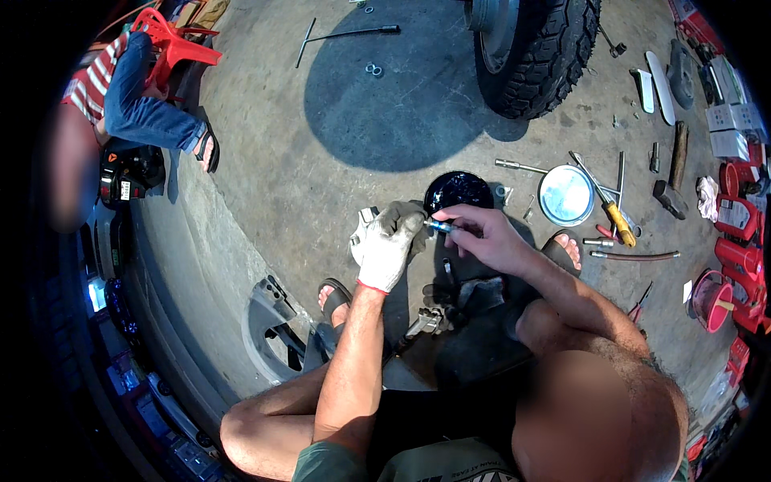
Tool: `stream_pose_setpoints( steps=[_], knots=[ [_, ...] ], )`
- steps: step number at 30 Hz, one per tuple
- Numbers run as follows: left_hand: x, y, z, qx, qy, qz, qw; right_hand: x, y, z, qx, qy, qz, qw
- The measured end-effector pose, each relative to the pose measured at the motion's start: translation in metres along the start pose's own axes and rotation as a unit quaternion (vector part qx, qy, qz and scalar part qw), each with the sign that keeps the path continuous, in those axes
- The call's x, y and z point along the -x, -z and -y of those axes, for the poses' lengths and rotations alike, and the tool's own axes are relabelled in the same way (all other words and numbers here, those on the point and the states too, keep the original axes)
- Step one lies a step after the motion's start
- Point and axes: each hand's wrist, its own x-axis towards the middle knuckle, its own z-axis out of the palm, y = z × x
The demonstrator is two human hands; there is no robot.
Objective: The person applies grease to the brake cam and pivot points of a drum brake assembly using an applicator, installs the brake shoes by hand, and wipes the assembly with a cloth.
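Note:
A white work glove with grey fingers covers my left hand (391, 237), which is closed around a silver-grey metal part (363, 229); the glove hides much of that part. My bare right hand (486, 234) pinches a small blue cylindrical piece (439, 226) between thumb and fingers. The blue piece points toward the gloved fingertips, and I cannot tell whether it touches them. Just beyond both hands stands a round black container (458, 189) with a dark, glossy inside. Below the hands, between my feet, lie another metal part (427, 322) and dark items in shadow.
A knobbly tyre (546, 64) stands at the far side, near a T-handle wrench (345, 34). To the right are a round pale lid (567, 195), a yellow-handled screwdriver (617, 221), a hammer (671, 199) and red bins (736, 257). A person (152, 112) sits at far left by a red chair (173, 50).

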Motion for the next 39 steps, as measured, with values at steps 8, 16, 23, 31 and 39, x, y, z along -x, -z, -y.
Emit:
stream_pose_setpoints(
  steps=[8,16,23,31,39],
  knots=[
    [-0.003,-0.004,0.003,-0.071,0.033,-0.034,0.996,0.0,0.0,-0.001,0.262,0.232,-0.057,0.935],
    [0.002,-0.001,-0.003,0.019,0.017,0.019,1.0,0.0,0.003,-0.002,-0.101,-0.039,0.023,0.994],
    [0.002,0.0,0.01,0.014,0.009,-0.02,1.0,0.003,-0.004,0.011,0.069,-0.005,0.012,0.998],
    [-0.002,0.017,0.013,-0.013,-0.01,-0.034,0.999,0.002,0.02,0.003,0.297,0.093,-0.116,0.943],
    [-0.001,0.024,0.014,-0.016,-0.012,-0.043,0.999,-0.005,0.006,-0.008,0.592,0.071,-0.052,0.801]
  ],
)
